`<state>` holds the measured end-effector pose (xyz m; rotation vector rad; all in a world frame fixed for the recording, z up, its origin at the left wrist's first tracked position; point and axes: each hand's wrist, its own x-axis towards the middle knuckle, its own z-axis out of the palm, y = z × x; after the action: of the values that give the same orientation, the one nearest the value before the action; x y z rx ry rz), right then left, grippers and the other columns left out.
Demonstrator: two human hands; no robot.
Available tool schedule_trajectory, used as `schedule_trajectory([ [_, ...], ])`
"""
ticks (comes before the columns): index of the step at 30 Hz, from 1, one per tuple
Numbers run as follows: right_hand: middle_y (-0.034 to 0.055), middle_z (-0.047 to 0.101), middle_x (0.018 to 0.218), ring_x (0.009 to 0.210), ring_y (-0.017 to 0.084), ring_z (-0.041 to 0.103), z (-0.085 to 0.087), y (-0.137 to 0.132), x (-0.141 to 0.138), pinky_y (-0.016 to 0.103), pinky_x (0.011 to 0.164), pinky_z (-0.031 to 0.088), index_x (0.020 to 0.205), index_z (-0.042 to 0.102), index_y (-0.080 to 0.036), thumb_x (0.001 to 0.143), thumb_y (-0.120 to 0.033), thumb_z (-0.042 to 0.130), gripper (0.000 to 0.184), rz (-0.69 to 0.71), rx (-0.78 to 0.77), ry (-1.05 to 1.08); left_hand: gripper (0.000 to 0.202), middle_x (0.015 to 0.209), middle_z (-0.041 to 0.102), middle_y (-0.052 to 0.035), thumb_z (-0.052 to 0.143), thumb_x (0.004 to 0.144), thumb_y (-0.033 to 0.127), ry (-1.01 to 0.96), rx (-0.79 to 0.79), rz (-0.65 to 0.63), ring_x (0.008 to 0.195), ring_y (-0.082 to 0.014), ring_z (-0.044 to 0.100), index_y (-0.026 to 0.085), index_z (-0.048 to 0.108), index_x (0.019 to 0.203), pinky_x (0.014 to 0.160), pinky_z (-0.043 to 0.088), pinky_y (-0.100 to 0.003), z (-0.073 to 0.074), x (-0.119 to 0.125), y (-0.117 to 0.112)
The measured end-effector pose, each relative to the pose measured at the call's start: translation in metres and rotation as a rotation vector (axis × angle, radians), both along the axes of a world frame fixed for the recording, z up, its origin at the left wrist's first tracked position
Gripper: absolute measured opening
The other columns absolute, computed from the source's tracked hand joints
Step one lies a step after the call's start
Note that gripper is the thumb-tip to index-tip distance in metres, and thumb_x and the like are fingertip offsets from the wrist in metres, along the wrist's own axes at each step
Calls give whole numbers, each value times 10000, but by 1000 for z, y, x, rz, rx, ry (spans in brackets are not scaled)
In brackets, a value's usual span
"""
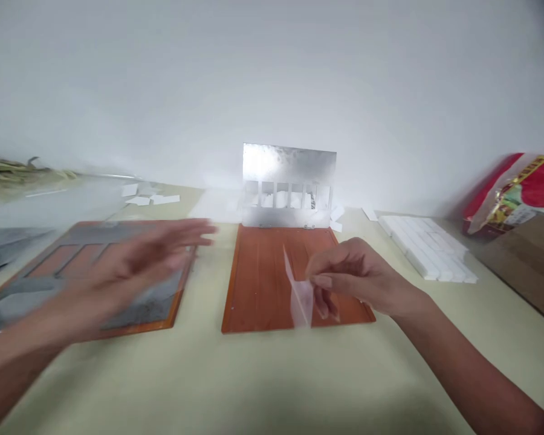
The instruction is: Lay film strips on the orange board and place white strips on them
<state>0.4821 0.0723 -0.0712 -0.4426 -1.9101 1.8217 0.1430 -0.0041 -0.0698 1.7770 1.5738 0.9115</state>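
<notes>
The right hand [349,281] pinches a translucent white paper strip [300,296] between thumb and fingers above a flat orange wooden board [254,290], whose windowed silver metal plate [288,166] stands open on its hinges. The blurred left hand [136,266], fingers apart, hovers over a second orange board [176,308] with its grey metal plate [149,305] lying flat, and white rectangular blocks [428,248] sit in tight rows to the right.

A translucent strip [300,294] hung tilted, pinched in the right hand [358,279] above the orange board [249,284], while the open left hand [131,272] blurred over a grey-covered board [174,302] to the left.
</notes>
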Motion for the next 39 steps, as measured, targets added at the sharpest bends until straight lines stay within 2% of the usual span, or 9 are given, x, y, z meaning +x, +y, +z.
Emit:
schedule_trajectory([
  [2,45,691,738,587,112,656,10,-1,-9,223,559,552,861,731,-116,957,-207,619,173,100,-30,19,570,1564,412,57,609,915,506,-123,-82,-315,1405,-220,443,457,429,1453,1136,444,-318,2,32,12],
  [3,44,693,735,575,113,656,14,-1,-12,221,546,550,864,731,-114,954,-199,620,166,132,-41,31,601,1566,408,56,648,905,453,-174,-112,-399,1410,-212,436,462,416,1460,1135,443,-312,5,44,17],
  [7,38,687,698,506,112,628,19,-2,-10,220,486,521,873,745,-128,946,-229,621,175,97,-70,5,281,1180,707,-29,718,862,338,-277,-131,-547,1118,-216,645,318,724,1143,958,540,-297,13,63,31],
  [10,37,676,677,504,115,618,15,1,-2,213,457,498,824,752,-144,932,-289,631,217,-34,-35,-73,81,843,725,-21,728,844,339,-310,-206,-483,795,-179,665,280,782,854,712,540,-265,10,58,33],
  [13,44,675,690,529,120,618,2,10,3,210,454,497,800,754,-145,912,-336,649,245,-116,-25,-103,102,752,702,2,741,826,377,-286,-278,-376,715,-151,631,291,788,796,640,497,-232,2,55,34],
  [23,77,713,823,637,98,628,-59,53,-1,193,569,493,836,760,-131,864,-392,683,273,-262,-113,-220,316,853,699,-8,661,833,549,-86,-329,-203,788,-154,571,249,757,860,686,424,-253,-42,60,64],
  [28,90,706,969,615,84,601,-72,64,-5,214,575,471,935,754,-139,875,-487,668,363,-306,-60,-225,352,851,704,-19,644,827,553,-33,-255,-178,774,-164,580,222,752,875,673,417,-266,-59,59,82],
  [34,47,666,731,584,103,584,-85,80,-16,225,543,448,848,763,-127,760,-455,790,341,-330,28,-233,347,870,728,-19,639,824,555,29,-216,-179,801,-182,628,226,743,854,692,443,-270,-73,61,99],
  [39,56,680,733,591,111,586,-93,91,-19,236,551,465,834,769,-130,739,-453,796,337,-341,56,-244,343,877,733,-28,636,822,546,52,-192,-164,803,-191,643,217,733,839,691,454,-271,-82,60,105],
])
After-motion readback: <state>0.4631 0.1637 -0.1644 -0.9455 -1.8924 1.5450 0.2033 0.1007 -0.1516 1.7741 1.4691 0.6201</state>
